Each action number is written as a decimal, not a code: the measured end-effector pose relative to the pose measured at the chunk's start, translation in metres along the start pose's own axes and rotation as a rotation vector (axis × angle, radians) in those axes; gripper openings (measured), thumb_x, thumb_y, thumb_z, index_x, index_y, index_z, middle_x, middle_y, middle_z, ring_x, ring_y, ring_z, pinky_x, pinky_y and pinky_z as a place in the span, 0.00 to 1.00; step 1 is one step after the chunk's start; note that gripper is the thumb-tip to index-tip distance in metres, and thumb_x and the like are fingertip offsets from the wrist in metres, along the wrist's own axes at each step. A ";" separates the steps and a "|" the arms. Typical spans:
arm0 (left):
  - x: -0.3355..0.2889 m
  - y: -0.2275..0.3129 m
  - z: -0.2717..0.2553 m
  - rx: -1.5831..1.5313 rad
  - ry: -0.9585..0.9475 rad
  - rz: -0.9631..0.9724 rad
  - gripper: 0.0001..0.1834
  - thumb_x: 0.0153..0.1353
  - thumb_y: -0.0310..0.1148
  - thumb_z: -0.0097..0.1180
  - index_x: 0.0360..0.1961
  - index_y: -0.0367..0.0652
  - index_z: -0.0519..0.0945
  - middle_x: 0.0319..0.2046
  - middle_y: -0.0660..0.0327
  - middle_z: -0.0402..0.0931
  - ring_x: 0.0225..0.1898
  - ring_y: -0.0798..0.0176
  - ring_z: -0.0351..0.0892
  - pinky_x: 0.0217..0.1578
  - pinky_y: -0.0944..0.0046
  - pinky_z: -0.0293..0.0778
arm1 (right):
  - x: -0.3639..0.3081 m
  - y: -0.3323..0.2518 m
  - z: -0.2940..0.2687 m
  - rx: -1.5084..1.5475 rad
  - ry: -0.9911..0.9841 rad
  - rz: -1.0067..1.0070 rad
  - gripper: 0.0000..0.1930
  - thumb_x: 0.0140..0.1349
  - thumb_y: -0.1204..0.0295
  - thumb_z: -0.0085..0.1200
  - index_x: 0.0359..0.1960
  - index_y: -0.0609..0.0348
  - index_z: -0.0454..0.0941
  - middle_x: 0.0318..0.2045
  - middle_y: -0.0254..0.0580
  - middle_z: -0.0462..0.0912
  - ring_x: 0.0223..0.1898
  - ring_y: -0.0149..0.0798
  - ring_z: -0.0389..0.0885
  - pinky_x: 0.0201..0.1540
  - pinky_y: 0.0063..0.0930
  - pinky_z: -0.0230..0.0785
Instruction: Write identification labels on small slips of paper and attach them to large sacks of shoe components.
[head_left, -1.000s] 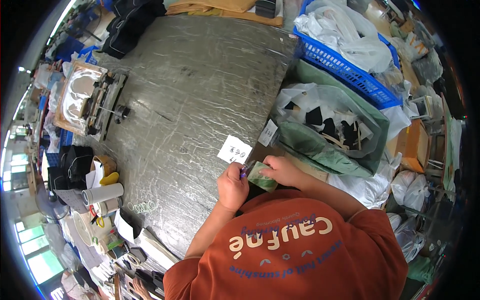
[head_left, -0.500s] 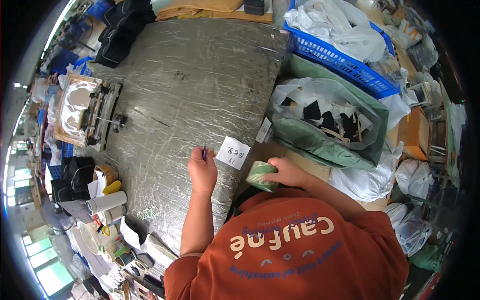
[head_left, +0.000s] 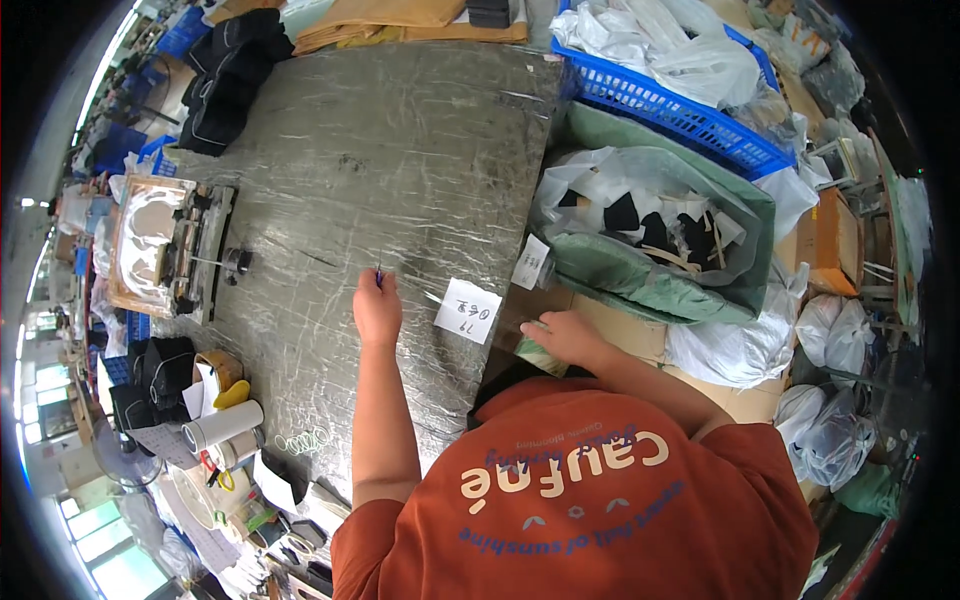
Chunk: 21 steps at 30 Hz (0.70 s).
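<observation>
My left hand is closed, raised over the grey worktable. From its fingertips pokes a slim purple pointed thing, too small to tell its kind. To the right, a white paper slip with handwriting lies by the table edge. My right hand is just past that edge, fingers curled over a green-and-white tape roll. Most of the roll is hidden by the hand and my orange shirt.
A green bin lined with clear plastic holds black and white scraps. Behind it sits a blue basket of plastic bags. On the left stand a framed metal fixture, black fabric pieces and a white cylinder.
My left hand has moved left and a little away from me with the purple thing. My right hand has moved slightly right, and the tape roll has dropped lower, now mostly covered.
</observation>
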<state>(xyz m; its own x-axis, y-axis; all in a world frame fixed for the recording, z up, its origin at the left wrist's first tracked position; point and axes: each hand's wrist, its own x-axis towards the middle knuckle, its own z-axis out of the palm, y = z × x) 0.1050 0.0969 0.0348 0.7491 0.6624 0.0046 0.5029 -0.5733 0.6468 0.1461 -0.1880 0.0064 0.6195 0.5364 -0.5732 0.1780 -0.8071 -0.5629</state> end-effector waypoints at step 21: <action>0.001 -0.024 0.016 0.164 0.117 0.126 0.09 0.53 0.32 0.53 0.29 0.36 0.72 0.33 0.52 0.70 0.32 0.48 0.72 0.32 0.55 0.68 | 0.003 -0.023 -0.010 -0.080 0.101 0.107 0.30 0.55 0.44 0.40 0.23 0.62 0.78 0.24 0.50 0.78 0.30 0.52 0.77 0.32 0.41 0.68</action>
<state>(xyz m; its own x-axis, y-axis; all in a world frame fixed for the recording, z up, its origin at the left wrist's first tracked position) 0.1005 0.1033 0.0071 0.7601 0.6266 0.1723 0.4790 -0.7194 0.5030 0.1513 -0.1698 0.0236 0.7110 0.4225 -0.5622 0.1650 -0.8773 -0.4506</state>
